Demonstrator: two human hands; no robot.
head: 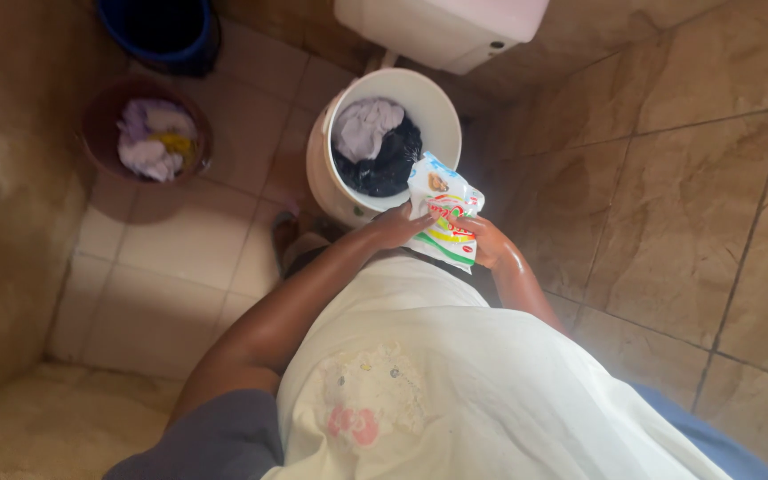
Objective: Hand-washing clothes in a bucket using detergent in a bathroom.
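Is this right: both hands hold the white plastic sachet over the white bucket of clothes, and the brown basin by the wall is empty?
Not quite. In the head view the round brown basin is not empty: it holds lilac and yellow cloth. The rest stands: left hand and right hand hold the white plastic sachet by the white plastic bucket of clothes.

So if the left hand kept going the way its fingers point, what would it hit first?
The left hand already touches the white printed packet. Beyond that, probably the clothes in the white bucket, though depth is unclear.
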